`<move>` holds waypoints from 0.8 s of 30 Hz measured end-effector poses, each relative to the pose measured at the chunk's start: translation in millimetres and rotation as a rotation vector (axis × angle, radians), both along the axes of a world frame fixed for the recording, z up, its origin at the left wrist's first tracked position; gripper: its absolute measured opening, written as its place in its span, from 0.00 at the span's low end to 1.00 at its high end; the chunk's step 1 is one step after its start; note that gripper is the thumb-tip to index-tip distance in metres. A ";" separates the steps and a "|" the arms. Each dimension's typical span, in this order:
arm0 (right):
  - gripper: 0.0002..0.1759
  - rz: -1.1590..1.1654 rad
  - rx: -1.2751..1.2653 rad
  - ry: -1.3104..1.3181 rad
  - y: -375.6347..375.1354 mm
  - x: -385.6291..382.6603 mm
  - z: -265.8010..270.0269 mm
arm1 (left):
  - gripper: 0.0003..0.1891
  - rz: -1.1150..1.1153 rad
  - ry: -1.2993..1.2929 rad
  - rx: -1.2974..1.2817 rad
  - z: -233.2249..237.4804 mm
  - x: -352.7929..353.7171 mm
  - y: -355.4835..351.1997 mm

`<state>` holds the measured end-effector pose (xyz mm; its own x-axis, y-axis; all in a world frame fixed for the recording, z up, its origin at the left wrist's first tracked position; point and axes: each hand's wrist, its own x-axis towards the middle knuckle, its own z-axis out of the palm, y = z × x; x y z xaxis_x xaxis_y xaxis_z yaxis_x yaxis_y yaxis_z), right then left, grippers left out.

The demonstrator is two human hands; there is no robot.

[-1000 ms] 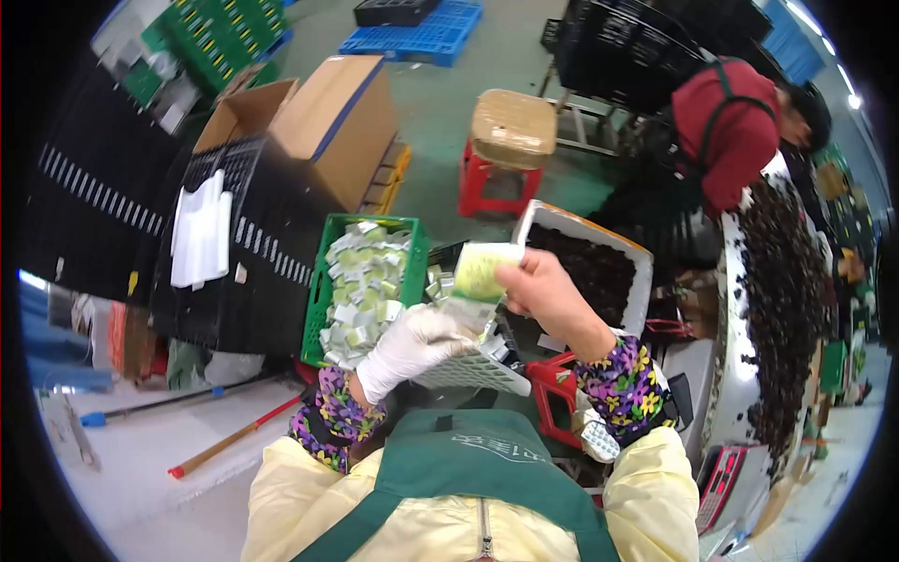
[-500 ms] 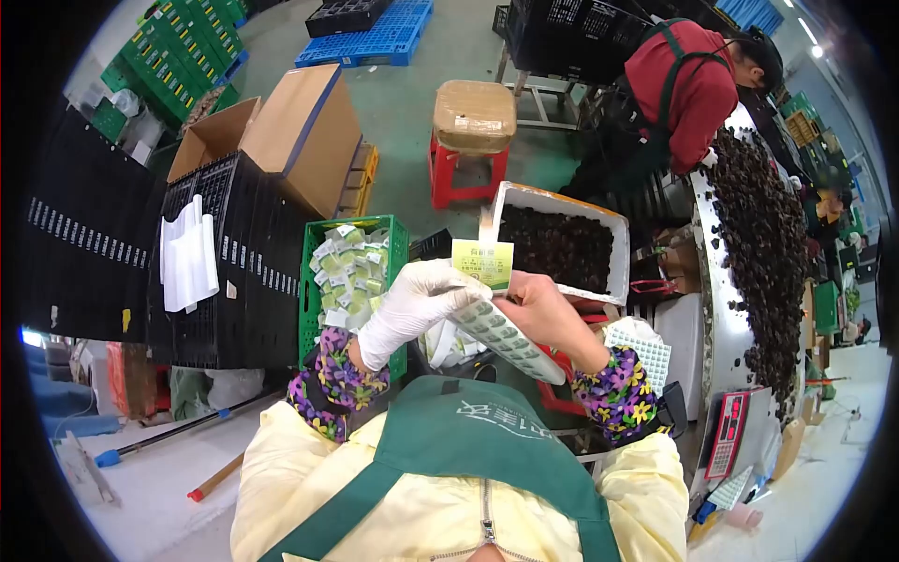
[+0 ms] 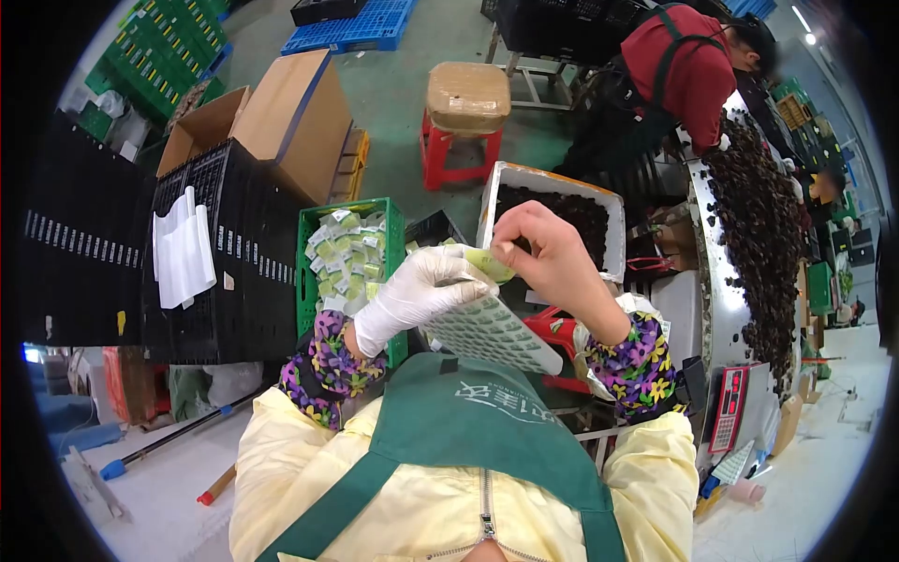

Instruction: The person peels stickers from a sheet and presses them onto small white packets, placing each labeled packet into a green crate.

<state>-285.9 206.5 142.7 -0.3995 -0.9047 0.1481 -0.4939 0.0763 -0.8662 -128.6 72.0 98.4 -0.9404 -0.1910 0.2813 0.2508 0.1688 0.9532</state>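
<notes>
My left hand [image 3: 421, 295], in a white glove, is closed on a sheet of small green stickers [image 3: 496, 332] and a yellow-green printed label card [image 3: 489, 264]. The sheet slants down to the right below the hand. My right hand [image 3: 554, 251], bare, is closed in a pinch at the card's right end. Whether a single sticker is between those fingertips is hidden. To the left stands a green crate [image 3: 305, 253] with many similar yellow-green and white labels or packets [image 3: 346, 248] piled in it.
Beyond my hands is a white foam box [image 3: 613, 225] of dark pieces. A red stool [image 3: 440, 155] bears a taped carton [image 3: 468, 91]. Black crates [image 3: 225, 290] stand left. A co-worker [image 3: 674, 75] bends over a table of dark pieces [image 3: 749, 215]; a red scale [image 3: 730, 412] is nearby.
The card has tilted, so its printed face shows less. My right hand has risen from the sheet to the card's right end. The sheet has turned to show more stickers.
</notes>
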 end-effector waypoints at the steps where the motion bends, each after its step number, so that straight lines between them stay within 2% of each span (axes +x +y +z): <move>1: 0.04 0.057 -0.064 0.106 1.0 2.3 0.6 | 0.09 0.015 -0.086 0.047 3.6 2.2 -0.7; 2: 0.06 0.113 -0.129 0.213 2.7 4.5 1.9 | 0.09 0.030 -0.171 0.094 7.3 4.6 -0.7; 4: 0.09 0.126 -0.120 0.209 8.9 6.8 3.4 | 0.08 0.038 -0.187 0.170 11.5 8.2 0.0; 6: 0.10 0.212 -0.217 0.226 15.9 4.8 -0.6 | 0.08 -0.017 -0.374 0.332 12.2 11.2 1.0; 7: 0.11 0.222 -0.221 0.190 20.4 6.0 -0.9 | 0.08 -0.026 -0.377 0.443 9.3 11.1 3.8; 14: 0.09 0.168 -0.250 0.034 51.6 1.3 4.7 | 0.10 -0.024 -0.340 0.501 -5.0 3.6 6.5; 16: 0.08 0.062 -0.447 -0.051 70.5 -20.0 6.5 | 0.13 0.222 -0.316 0.507 -14.2 1.5 -5.4; 17: 0.07 -0.018 -0.548 -0.141 81.3 -33.7 5.1 | 0.16 0.240 -0.325 0.595 -16.4 7.7 -13.6; 18: 0.07 -0.177 -0.520 -0.188 90.6 -45.6 3.6 | 0.16 0.249 -0.327 0.593 -13.0 7.2 -13.5; 19: 0.05 -0.291 -0.382 -0.009 89.4 -54.2 8.5 | 0.16 0.228 -0.294 0.486 -6.9 9.3 -10.5; 20: 0.06 -0.408 -0.220 0.059 83.5 -64.3 7.3 | 0.16 0.204 -0.266 0.384 -4.3 11.7 -5.9; 22: 0.08 -0.480 -0.048 0.190 74.5 -102.2 -22.0 | 0.16 0.186 -0.273 0.403 -12.2 8.2 0.5; 24: 0.09 -0.507 -0.018 0.259 69.9 -153.9 -76.2 | 0.14 0.184 -0.285 0.392 -15.5 4.1 4.6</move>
